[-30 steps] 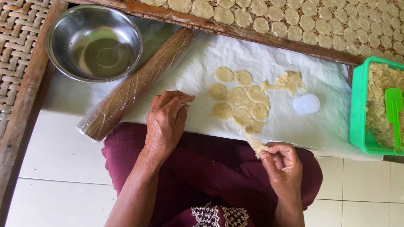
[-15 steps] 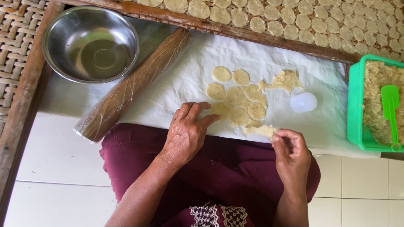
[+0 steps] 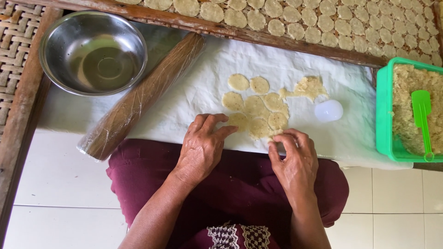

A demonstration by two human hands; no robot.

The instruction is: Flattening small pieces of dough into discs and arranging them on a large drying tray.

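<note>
Thin pale dough rounds (image 3: 254, 106) lie in a cluster on a white plastic sheet (image 3: 194, 87) before my lap. My left hand (image 3: 203, 145) rests flat at the sheet's near edge, its spread fingertips touching the nearest round (image 3: 239, 121). My right hand (image 3: 293, 157) sits at the cluster's near right corner, fingertips curled on a scrap of dough at the edge; the scrap is mostly hidden. A ragged leftover piece of dough (image 3: 308, 87) lies beside a small white round cutter (image 3: 328, 110).
A wrapped wooden rolling pin (image 3: 143, 94) lies slanted at the left, next to a steel bowl (image 3: 93, 51). A green tub (image 3: 383, 120) of dough with a green spatula (image 3: 422, 115) stands at the right. Beyond, a woven tray (image 3: 323, 23) holds several rounds.
My left hand has slid right to the near round. My right hand has moved up from my lap to the cluster's edge, and the dough strip it held is no longer visible.
</note>
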